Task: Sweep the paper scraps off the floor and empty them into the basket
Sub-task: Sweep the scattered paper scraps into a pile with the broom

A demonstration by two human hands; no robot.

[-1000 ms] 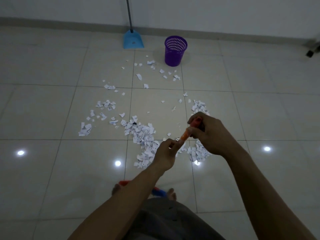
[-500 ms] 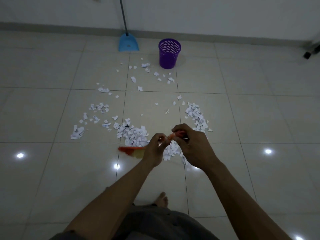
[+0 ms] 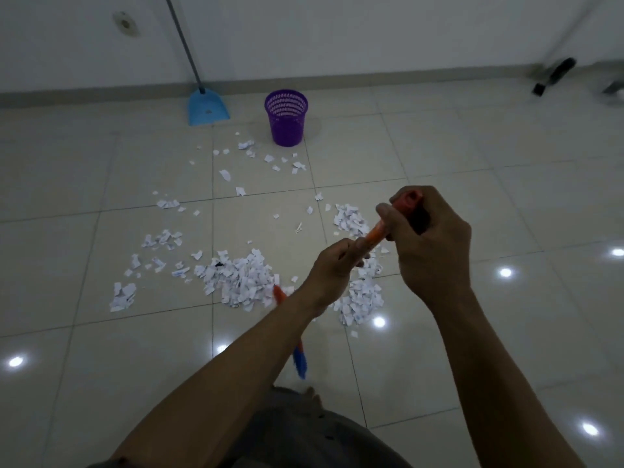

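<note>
Both hands are gripping an orange plastic broom handle (image 3: 374, 238). The right hand (image 3: 435, 244) is sitting high at the capped end, its fingers (image 3: 393, 220) clamped round the shaft; the left hand (image 3: 332, 270) is holding lower down, fingers likewise wrapped on the handle. This stacked grip appears intended to give leverage for a drawing stroke. The blue-bristled broom head (image 3: 300, 361) is trailing close to the person's feet, on the near side of the scraps.

The torn white paper scraps (image 3: 243, 280) are lying on the glossy beige tiled floor (image 3: 101, 366), the bulk of them in two heaps in front of the hands, with loose pieces thinning out towards the wall. The purple perforated plastic basket (image 3: 287, 118) is standing upright near the wall, well apart from the heaps. A light blue plastic dustpan with a long grey handle (image 3: 206, 108) is leaning against the wall beside the basket, presumably staged for the pick-up.

Judgement: gathering is under way; nothing is yet reaching the basket. Faint dark marks on some scraps are too small to read; no brand or label is legible.
</note>
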